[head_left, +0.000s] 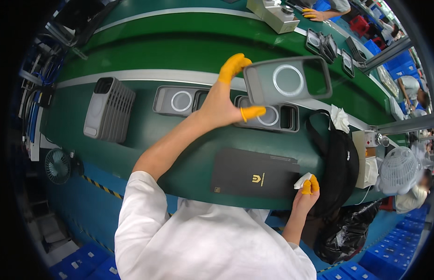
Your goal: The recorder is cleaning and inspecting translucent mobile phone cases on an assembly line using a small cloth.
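Note:
My left hand (220,103), in yellow finger cots, grips a grey translucent phone case (264,83) with a white ring by its left end, raised above the table. Under it lies another grey phone case (288,117) with a similar ring, partly covered by my thumb. Beside my left forearm is a third row of grey cases (166,100), partly hidden by the hand. My right hand (306,195), also in yellow finger cots, pinches a crumpled white wipe (301,181) low on the right, near the corner of a black flat package (245,175) with a gold emblem.
A stack of grey phone cases (109,109) stands on the green table's left. A black bag (340,163) lies along the right edge, near tissues and a white fan (400,169). Beyond runs a green conveyor belt (179,46); a co-worker's gloved hand (314,14) is across it.

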Tool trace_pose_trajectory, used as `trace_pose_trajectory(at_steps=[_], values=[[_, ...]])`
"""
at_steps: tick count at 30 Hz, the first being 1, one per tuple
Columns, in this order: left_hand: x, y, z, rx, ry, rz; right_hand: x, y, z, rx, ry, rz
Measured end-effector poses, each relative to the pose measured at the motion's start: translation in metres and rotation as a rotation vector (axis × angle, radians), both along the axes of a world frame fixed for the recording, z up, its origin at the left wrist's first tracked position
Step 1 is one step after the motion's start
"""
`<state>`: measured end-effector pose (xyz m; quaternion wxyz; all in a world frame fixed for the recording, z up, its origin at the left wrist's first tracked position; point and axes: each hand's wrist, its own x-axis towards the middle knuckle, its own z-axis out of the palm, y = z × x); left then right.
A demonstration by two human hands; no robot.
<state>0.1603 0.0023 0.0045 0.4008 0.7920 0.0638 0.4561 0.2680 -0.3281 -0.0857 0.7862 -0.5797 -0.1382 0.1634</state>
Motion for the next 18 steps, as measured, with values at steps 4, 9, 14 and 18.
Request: trace_pose_trajectory(at_steps=[4,9,14,18], values=[[0.054,0.041,-0.013,-0.217,0.158,0.193,0.000,0.005,0.004,0.006,-0.016,-0.014],[0.118,0.068,-0.018,-0.195,0.329,0.340,-0.001,0.007,0.005,0.000,0.034,-0.052],[0.174,0.063,-0.022,-0.064,0.362,0.506,-0.004,0.006,0.005,-0.177,-0.126,-0.014],[0.201,0.065,-0.028,-0.092,0.509,0.551,-0.006,0.006,0.009,-0.231,-0.187,-0.006]])
